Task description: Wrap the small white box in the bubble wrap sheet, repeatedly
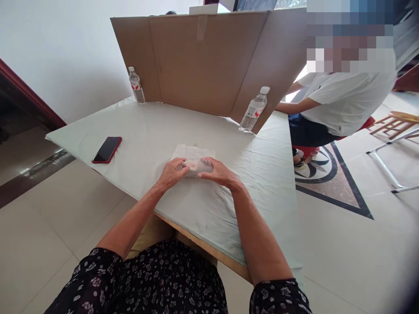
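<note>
A pale folded cloth or tissue pack [193,155] lies flat on the white-covered table [163,126] in front of me. My left hand [172,172] and my right hand [218,172] meet at its near edge. Both hands curl their fingers round a small rolled whitish bundle with a pinkish tint [197,166], pinching it from either end. I cannot tell what the bundle is made of.
A red phone [107,149] lies face up at the left. Two water bottles [136,85] [253,110] prop a cardboard screen [209,61] across the table's far side. Another person in a white shirt [340,100] sits at the right; wooden stools stand behind.
</note>
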A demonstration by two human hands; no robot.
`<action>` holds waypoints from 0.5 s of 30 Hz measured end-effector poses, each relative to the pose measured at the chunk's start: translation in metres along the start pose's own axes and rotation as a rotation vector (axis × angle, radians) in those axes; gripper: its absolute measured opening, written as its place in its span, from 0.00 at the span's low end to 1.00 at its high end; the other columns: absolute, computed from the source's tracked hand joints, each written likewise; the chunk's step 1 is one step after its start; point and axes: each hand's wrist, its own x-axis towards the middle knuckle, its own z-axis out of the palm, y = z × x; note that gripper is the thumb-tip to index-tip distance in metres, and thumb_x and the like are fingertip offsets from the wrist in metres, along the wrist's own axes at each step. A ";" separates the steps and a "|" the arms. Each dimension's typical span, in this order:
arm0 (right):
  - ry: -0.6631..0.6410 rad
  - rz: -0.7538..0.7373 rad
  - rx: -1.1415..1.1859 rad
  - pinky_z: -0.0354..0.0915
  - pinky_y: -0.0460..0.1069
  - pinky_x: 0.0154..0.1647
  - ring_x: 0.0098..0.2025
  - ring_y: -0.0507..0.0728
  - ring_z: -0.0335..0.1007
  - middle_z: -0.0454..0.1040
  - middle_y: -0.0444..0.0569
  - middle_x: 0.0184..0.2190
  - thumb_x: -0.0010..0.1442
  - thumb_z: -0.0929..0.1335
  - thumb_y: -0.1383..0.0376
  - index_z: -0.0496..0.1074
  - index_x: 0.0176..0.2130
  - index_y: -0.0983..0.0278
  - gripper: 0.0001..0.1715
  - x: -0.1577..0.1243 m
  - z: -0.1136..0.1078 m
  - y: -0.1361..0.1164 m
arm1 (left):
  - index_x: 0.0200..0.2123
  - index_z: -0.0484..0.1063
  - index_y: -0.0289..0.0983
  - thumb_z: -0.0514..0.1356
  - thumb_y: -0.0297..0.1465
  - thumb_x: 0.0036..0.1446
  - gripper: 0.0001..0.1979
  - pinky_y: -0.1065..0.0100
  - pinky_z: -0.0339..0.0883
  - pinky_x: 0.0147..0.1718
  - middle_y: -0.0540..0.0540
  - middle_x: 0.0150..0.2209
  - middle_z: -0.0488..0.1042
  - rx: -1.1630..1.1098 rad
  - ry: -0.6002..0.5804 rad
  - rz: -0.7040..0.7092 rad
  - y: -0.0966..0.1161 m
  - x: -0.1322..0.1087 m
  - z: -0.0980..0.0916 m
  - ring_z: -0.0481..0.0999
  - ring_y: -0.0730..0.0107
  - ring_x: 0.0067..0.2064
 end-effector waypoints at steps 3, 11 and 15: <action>0.111 -0.006 0.018 0.64 0.51 0.43 0.38 0.57 0.71 0.78 0.47 0.35 0.50 0.71 0.56 0.75 0.37 0.63 0.16 0.008 0.014 0.009 | 0.30 0.73 0.38 0.61 0.33 0.54 0.05 0.61 0.69 0.53 0.43 0.51 0.79 -0.061 -0.017 -0.011 0.001 0.004 0.001 0.78 0.62 0.51; 0.256 0.044 0.244 0.58 0.47 0.30 0.27 0.51 0.61 0.69 0.41 0.24 0.50 0.70 0.52 0.69 0.26 0.62 0.16 0.016 0.032 0.020 | 0.29 0.73 0.36 0.63 0.38 0.52 0.10 0.62 0.66 0.54 0.41 0.54 0.77 -0.245 -0.035 -0.077 0.000 0.013 0.002 0.76 0.62 0.51; 0.304 0.081 0.292 0.57 0.47 0.30 0.27 0.51 0.61 0.69 0.41 0.23 0.49 0.70 0.50 0.70 0.27 0.62 0.18 0.018 0.035 0.025 | 0.28 0.72 0.35 0.63 0.39 0.50 0.12 0.66 0.67 0.48 0.44 0.44 0.79 -0.337 -0.059 -0.121 -0.001 0.017 0.006 0.76 0.65 0.46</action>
